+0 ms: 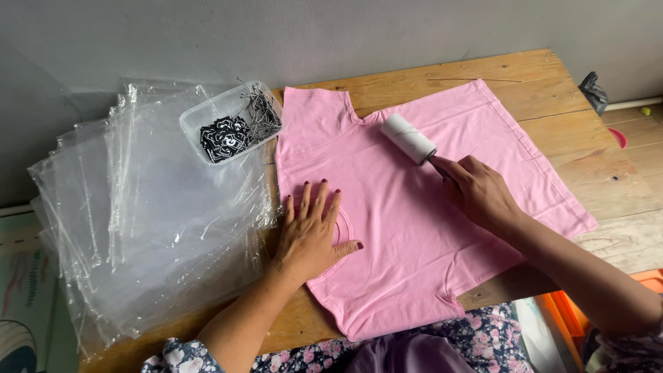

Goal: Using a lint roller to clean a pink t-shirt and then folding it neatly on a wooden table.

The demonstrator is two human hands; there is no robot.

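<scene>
A pink T-shirt (pixel 414 207) lies spread flat on a wooden table (pixel 608 166). My left hand (pixel 311 231) presses flat on the shirt's left side near the neckline, fingers apart. My right hand (pixel 480 193) grips the handle of a white lint roller (pixel 409 137), whose roll rests on the shirt's upper middle part.
A stack of clear plastic bags (pixel 152 207) covers the table's left part. A clear plastic tray (pixel 231 123) with black tags and metal ball chains sits on the bags by the wall. An orange object (pixel 573 318) lies below the table's right edge.
</scene>
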